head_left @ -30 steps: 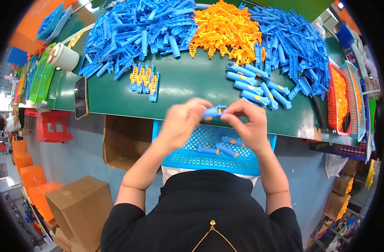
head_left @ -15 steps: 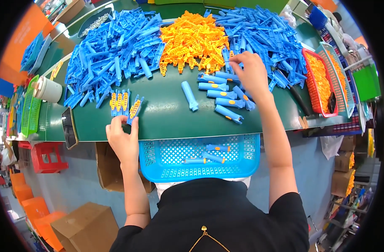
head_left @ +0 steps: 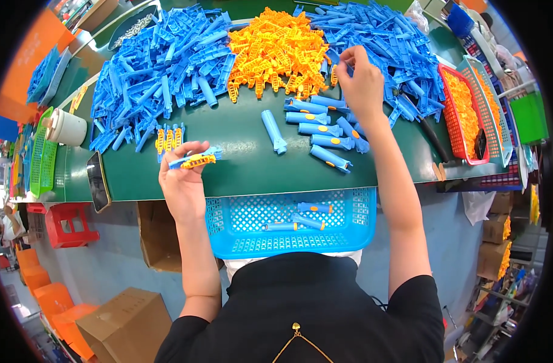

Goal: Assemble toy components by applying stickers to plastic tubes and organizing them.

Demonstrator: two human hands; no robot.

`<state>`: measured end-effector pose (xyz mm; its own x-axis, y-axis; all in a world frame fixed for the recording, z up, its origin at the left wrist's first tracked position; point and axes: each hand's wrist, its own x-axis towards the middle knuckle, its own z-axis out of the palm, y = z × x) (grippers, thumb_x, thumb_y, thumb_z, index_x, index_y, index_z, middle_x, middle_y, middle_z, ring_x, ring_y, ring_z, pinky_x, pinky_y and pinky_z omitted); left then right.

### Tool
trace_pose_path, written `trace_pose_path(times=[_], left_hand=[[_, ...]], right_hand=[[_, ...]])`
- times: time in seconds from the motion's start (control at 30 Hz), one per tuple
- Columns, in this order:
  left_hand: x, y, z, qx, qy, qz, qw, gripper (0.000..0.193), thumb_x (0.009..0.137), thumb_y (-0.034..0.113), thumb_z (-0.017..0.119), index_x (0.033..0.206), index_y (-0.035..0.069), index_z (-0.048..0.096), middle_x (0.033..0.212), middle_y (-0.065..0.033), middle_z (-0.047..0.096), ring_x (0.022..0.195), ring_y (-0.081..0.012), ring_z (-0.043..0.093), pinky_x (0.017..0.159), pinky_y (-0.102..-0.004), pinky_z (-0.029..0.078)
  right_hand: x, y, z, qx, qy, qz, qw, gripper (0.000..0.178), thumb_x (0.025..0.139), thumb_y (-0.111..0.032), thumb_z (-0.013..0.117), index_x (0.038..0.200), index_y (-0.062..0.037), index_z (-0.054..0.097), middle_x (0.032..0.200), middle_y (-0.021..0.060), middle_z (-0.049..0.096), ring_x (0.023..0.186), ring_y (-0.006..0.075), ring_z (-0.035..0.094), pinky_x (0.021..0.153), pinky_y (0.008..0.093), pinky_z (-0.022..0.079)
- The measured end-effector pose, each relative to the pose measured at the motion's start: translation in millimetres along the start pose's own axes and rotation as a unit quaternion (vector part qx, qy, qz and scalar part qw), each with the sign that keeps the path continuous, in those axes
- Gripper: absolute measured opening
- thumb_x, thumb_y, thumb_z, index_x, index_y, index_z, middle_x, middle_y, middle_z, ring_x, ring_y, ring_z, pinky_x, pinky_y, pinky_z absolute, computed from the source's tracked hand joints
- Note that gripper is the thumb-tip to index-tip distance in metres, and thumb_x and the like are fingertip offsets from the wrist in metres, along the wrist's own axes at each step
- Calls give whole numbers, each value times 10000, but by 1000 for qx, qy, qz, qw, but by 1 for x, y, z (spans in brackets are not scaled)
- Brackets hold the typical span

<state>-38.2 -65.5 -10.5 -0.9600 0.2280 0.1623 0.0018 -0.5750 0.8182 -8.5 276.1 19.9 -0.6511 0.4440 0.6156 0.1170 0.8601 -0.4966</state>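
Observation:
Held in my left hand point(head_left: 184, 181), above the table's near edge, is a blue plastic half-shell point(head_left: 195, 158) with an orange ribbed strip set in it, its fingers pinched round it. Several more half-shells with orange strips point(head_left: 169, 139) lie in a row just beyond. My right hand point(head_left: 362, 85) reaches to the near side of the right blue pile point(head_left: 373, 36), beside the orange pile point(head_left: 279, 51). Its fingertips are curled together, and what they grip is hard to make out. Near that wrist lie several closed blue handles point(head_left: 331, 141) with orange ovals; one plain blue handle point(head_left: 273, 132) lies apart.
A left blue pile point(head_left: 161, 66) covers the far left of the green table point(head_left: 240, 175). A blue basket point(head_left: 291, 245) with 3 handles sits below the edge. At left are a phone point(head_left: 98, 181) and white tub point(head_left: 68, 128); at right, a red basket point(head_left: 479, 158) of orange parts.
My left hand has lifted the half-shell off the table and turned it sideways. My right hand has moved slightly farther away, and its fingers have curled in at the right pile.

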Motion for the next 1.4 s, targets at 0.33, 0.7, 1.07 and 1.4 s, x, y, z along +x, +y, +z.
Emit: trace_pose_path(times=[0.33, 0.7, 1.07, 1.4], left_hand=[[-16, -18, 46, -227, -1, -327, 917, 253, 965, 313, 415, 872, 90, 494, 695, -33, 439, 463, -116, 406, 379, -231, 328], [-28, -28, 59, -111, -52, -268, 956, 143, 979, 223, 378, 990, 104, 456, 724, -58, 446, 528, -129, 431, 478, -260, 339], [-34, -35, 61, -12, -44, -194, 980, 283, 1038, 273, 409, 1156, 32, 498, 941, -73, 557, 809, -173, 564, 772, -324, 494], [-50, -38, 62, -46, -57, -188, 979, 240, 961, 138, 596, 1165, 16, 567, 1142, -102, 635, 988, -164, 643, 816, -364, 576]], right_hand=[[-130, -86, -17, -4, -204, -157, 966, 413, 779, -23, 672, 1176, -83, 573, 949, 86, 556, 816, 264, 575, 678, 370, 476], [-151, -80, -22, -49, -176, -198, 963, 524, 741, -19, 631, 1257, -101, 598, 998, 87, 554, 915, 262, 544, 789, 363, 462], [-147, -79, -36, 218, -203, 20, 954, 408, 794, 7, 703, 1195, -61, 673, 868, 58, 554, 811, 170, 526, 720, 270, 430], [-151, -106, -30, 464, -218, 154, 845, 382, 859, 7, 683, 1237, 8, 631, 963, 39, 548, 892, 95, 518, 786, 222, 433]])
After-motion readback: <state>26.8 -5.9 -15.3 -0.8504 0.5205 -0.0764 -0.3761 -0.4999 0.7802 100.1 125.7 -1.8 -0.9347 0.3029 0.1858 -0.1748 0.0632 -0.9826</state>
